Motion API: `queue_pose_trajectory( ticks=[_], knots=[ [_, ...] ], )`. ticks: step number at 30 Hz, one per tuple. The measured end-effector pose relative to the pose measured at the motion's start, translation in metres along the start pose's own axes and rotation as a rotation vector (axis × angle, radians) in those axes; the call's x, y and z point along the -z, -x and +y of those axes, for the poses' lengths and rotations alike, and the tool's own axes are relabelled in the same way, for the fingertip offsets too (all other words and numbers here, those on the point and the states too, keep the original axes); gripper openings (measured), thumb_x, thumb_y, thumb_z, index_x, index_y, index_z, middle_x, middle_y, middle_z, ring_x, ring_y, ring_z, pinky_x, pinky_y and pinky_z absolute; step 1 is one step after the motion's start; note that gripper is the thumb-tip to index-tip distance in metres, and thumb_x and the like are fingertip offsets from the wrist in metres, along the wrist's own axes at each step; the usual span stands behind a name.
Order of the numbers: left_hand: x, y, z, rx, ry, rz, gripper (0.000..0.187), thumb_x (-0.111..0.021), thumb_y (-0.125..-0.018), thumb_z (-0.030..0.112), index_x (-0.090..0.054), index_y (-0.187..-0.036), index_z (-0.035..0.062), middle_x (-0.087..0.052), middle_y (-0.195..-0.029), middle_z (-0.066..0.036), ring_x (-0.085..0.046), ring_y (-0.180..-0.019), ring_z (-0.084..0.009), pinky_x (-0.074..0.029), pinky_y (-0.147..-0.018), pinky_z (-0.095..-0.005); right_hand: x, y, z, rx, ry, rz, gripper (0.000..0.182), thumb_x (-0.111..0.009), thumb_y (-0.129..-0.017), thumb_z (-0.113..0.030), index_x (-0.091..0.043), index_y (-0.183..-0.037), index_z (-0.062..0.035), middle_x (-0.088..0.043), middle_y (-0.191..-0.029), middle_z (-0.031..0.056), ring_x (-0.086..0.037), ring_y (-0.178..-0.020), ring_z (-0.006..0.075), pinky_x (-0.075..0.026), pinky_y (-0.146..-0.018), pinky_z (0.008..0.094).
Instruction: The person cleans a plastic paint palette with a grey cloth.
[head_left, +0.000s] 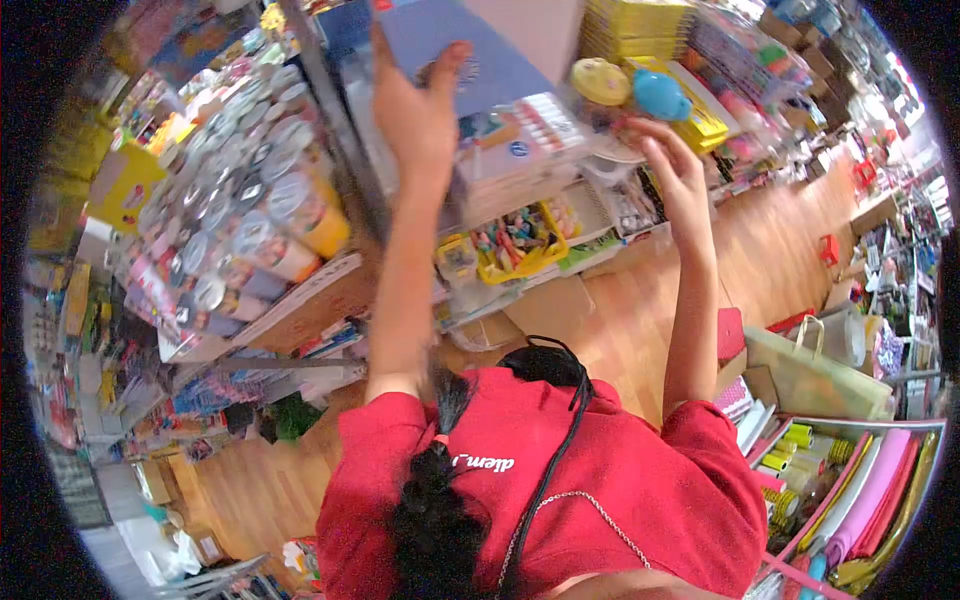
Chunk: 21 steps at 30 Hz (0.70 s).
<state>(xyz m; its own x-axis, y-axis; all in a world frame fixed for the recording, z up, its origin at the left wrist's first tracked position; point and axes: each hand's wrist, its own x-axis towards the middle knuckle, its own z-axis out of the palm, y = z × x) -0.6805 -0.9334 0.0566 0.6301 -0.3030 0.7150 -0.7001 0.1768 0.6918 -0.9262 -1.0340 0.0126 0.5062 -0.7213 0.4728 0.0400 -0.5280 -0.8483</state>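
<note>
Both hands raised; blue board (pixel 455 45) tilted, long axis diagonal.

packed shelves (pixel 520 215) ahead, open floor (pixel 620 320) below

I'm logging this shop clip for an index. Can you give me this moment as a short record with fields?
place: shop aisle, wooden floor
left hand: raised, open, against a blue sheet
right hand: raised, fingers spread, just below a clear pack with a yellow and a blue ball; contact unclear
clothing: red top
nearby: yellow basket on the shelf, rolls of paper at lower right
</note>
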Motion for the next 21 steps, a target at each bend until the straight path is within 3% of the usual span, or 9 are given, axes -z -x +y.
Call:
queue_pose_trajectory(
  ticks=[6, 12, 21],
  knots=[
    [-0.015, -0.004, -0.009, -0.115, -0.115, 0.018, 0.069, -0.067, -0.078, 0.040, -0.043, -0.125, -0.0045, -0.058, -0.112, -0.020, -0.057, -0.099, -0.0295, -0.041, -0.089, -0.0362, 0.092, 0.047, 0.043, -0.146, -0.231, -0.029, 0.027, -0.049, -0.093, -0.016, -0.057, -0.113, 0.0009, -0.062, -0.103, 0.0063, -0.058, -0.094, 0.0133, -0.043, -0.086, 0.0271],
    [-0.039, 0.005, -0.003, -0.034, -0.143, 0.115, 0.060, -0.064, -0.082, 0.040, -0.047, -0.120, -0.0040, -0.058, -0.112, -0.019, -0.056, -0.102, -0.0278, -0.040, -0.091, -0.0348, 0.177, 0.084, 0.124, -0.365, -0.251, 0.013, 0.026, -0.049, -0.093, -0.015, -0.057, -0.112, -0.0001, -0.062, -0.099, 0.0064, -0.060, -0.089, 0.0135, -0.046, -0.083, 0.0274],
    [-0.056, 0.012, 0.002, 0.050, -0.151, 0.155, 0.058, -0.064, -0.083, 0.039, -0.047, -0.119, -0.0029, -0.058, -0.112, -0.015, -0.054, -0.103, -0.0245, -0.039, -0.091, -0.0344, 0.217, 0.085, 0.163, -0.435, -0.247, 0.044, 0.024, -0.048, -0.093, -0.015, -0.058, -0.109, 0.0001, -0.062, -0.094, 0.0057, -0.059, -0.085, 0.0124, -0.047, -0.078, 0.0266]
  ],
)
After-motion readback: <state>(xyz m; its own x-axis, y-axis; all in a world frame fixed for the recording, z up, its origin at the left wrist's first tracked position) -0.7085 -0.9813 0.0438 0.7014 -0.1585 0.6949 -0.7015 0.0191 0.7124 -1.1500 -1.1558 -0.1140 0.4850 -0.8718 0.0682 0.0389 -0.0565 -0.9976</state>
